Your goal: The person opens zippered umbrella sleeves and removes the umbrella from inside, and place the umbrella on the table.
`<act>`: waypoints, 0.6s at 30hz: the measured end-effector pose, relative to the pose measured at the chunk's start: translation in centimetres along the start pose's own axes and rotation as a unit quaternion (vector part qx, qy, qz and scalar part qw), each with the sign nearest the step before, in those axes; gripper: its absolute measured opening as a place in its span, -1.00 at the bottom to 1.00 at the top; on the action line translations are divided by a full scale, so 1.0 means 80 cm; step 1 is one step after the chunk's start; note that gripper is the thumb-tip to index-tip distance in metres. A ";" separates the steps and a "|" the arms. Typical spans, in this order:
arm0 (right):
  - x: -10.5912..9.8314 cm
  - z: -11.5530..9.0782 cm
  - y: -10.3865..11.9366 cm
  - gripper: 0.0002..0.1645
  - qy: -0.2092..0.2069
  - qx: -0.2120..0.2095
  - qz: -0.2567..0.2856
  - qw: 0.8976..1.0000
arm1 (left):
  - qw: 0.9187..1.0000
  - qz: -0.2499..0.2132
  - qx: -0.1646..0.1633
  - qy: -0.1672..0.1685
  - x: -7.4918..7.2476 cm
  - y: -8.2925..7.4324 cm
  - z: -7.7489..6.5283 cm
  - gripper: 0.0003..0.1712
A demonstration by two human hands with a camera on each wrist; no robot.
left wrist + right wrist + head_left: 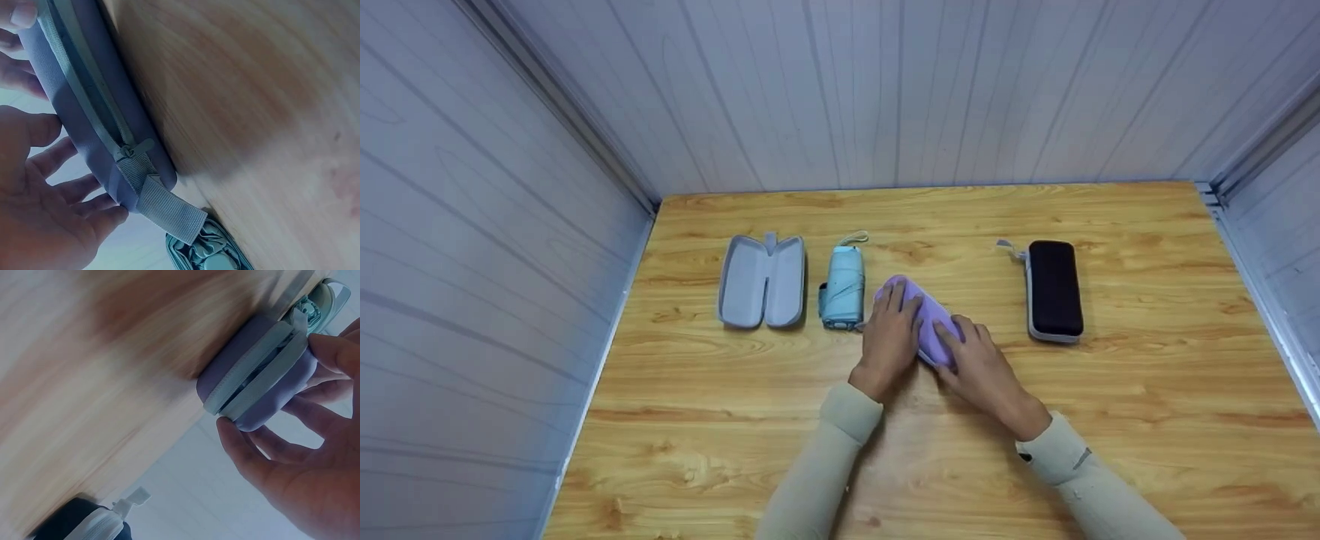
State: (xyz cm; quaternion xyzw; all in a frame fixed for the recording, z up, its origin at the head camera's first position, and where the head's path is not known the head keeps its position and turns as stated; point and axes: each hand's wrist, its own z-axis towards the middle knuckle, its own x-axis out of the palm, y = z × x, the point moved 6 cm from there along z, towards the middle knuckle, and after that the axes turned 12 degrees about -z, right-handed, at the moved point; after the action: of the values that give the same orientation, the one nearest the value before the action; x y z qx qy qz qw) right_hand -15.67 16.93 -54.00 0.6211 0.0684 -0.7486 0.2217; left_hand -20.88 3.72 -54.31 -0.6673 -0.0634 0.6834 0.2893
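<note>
In the middle of the frame the purple case (928, 341) lies slanting on the table (705, 450), its zip (140, 147) parted; the left hand (889, 337) lays fingers on top, and the right hand (982, 367) pinches the nearer end, probably so it cannot slide. Umbrella (846, 285) and grey case (742, 289) sit left, black case (1054, 289) right, perhaps aside to give the hands room.

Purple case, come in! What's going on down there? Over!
Left hand resting on top, right hand gripping the near end. Purple case lying flat, gap showing along its zip. Blue umbrella by its strap, maybe in the way.
</note>
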 end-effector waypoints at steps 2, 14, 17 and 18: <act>0.000 0.000 0.002 -0.23 -0.002 0.006 -0.002 1.000 | 1.000 -0.011 -0.003 0.011 0.000 0.001 0.002 -0.53; 0.003 -0.003 0.016 -0.23 -0.036 0.034 -0.023 0.998 | 0.998 -0.037 0.002 0.046 0.003 0.007 0.009 -0.53; 0.003 -0.004 0.021 -0.21 -0.045 0.039 -0.021 0.998 | 0.998 -0.030 0.007 0.050 0.001 0.007 0.011 -0.54; 0.004 -0.004 0.022 -0.21 -0.048 0.041 -0.020 0.998 | 0.998 -0.026 0.008 0.052 0.001 0.006 0.011 -0.54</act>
State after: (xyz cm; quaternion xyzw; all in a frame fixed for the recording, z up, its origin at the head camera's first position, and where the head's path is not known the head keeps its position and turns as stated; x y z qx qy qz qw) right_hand -14.67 15.41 -54.04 0.5918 0.0401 -0.7838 0.1840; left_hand -21.90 3.62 -54.54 -0.6979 -0.0601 0.6403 0.3152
